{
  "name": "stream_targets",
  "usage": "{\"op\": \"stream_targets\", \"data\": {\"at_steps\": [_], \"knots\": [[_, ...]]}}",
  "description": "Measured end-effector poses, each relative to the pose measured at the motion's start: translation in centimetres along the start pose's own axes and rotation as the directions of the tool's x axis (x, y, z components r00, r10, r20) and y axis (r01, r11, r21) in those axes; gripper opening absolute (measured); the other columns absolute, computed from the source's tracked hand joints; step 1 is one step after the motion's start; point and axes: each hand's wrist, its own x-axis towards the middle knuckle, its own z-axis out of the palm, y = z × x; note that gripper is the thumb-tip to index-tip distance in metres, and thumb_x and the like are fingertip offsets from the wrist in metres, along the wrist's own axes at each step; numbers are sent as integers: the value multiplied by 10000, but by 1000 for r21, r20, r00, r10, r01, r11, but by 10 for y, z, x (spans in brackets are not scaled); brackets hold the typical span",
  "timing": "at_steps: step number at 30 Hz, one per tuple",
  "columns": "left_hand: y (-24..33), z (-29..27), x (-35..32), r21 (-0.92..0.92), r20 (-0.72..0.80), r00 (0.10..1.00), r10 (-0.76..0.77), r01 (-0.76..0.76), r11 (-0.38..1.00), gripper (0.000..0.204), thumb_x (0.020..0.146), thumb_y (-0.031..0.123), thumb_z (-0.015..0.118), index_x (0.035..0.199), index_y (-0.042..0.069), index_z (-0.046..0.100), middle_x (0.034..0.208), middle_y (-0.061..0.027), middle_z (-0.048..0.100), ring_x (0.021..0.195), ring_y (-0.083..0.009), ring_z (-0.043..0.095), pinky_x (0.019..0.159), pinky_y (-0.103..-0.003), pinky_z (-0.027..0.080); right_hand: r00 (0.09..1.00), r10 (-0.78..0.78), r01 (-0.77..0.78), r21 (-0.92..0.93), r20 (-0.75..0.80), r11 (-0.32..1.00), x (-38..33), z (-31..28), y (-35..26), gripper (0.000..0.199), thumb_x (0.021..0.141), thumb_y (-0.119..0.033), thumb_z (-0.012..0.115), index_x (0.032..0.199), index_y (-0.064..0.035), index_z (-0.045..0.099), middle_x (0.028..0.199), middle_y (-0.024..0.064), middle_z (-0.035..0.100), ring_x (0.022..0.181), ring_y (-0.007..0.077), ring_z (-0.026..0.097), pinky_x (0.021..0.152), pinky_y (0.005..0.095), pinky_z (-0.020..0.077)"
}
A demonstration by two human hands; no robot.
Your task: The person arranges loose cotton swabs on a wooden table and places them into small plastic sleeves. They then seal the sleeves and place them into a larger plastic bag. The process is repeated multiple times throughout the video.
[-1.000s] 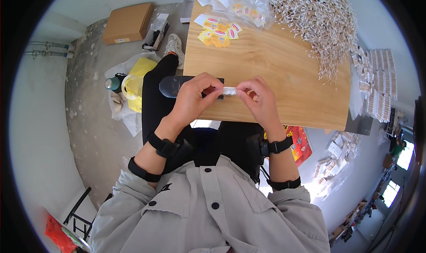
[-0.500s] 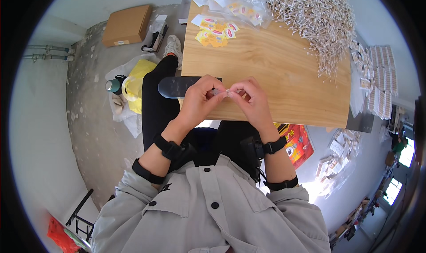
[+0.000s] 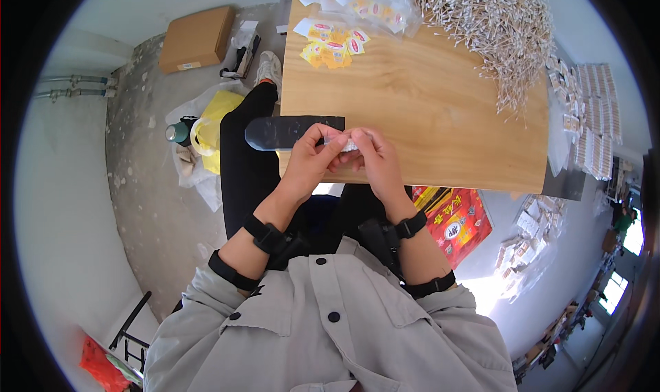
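Note:
Above the table's near edge, my left hand (image 3: 309,156) and my right hand (image 3: 376,160) meet, fingers bent and closed. Between them is a small packet of cotton swabs (image 3: 350,145), its white tips showing; clear plastic seems to wrap it, though the fingers cover most. My left hand grips its left side, and my right thumb and fingers pinch the right side. Beyond them on the wooden table (image 3: 412,110) lies a big heap of loose cotton swabs (image 3: 491,28) at the far right. Yellow-and-white printed cards (image 3: 330,45) lie at the far left.
Behind the cards is a clear plastic bag (image 3: 381,10) holding more cards. A dark flat board (image 3: 275,133) juts past the table's left edge. Packed swab bundles (image 3: 592,120) stand to the right. On the floor are a cardboard box (image 3: 196,40), a yellow bag (image 3: 213,127) and a red printed sack (image 3: 457,224).
My right hand has turned inward and come closer to my left. White swab tips now show between the fingers. More of the red sack is visible.

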Motion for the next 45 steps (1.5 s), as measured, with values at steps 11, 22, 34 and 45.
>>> {"op": "stream_targets", "data": {"at_steps": [11,22,34,45], "knots": [[3,-8,8,140,-34,998,59,-53,989,160,970,184,635,1054,53,597,821,42,549,639,-17,460,598,-186,421,982,-175,180,64,-74,982,9,14,10,273,1043,-206,461,1046,44,570,905,89,613,699,160,676,627,267,580],[38,-8,4,691,186,933,307,-347,634,268,760,31,777,1017,44,702,906,10,541,694,-63,439,611,-211,378,993,-118,119,76,-16,990,11,6,11,336,1053,-283,430,1025,18,577,916,77,615,756,123,639,662,270,561],[34,-2,6,683,200,910,364,-396,614,194,779,69,785,947,27,697,869,-40,558,764,-143,548,659,-268,438,993,-120,119,102,4,988,9,0,20,270,1020,-231,510,1094,-11,647,1040,67,571,897,129,607,687,260,533],[36,-3,-9,604,132,914,383,-381,700,245,776,26,773,1009,27,698,1000,-34,601,712,-71,492,613,-208,409,918,-388,392,-324,78,861,-8,-17,-8,187,884,-53,691,1069,-62,717,1025,57,610,894,137,638,683,255,512]]}}
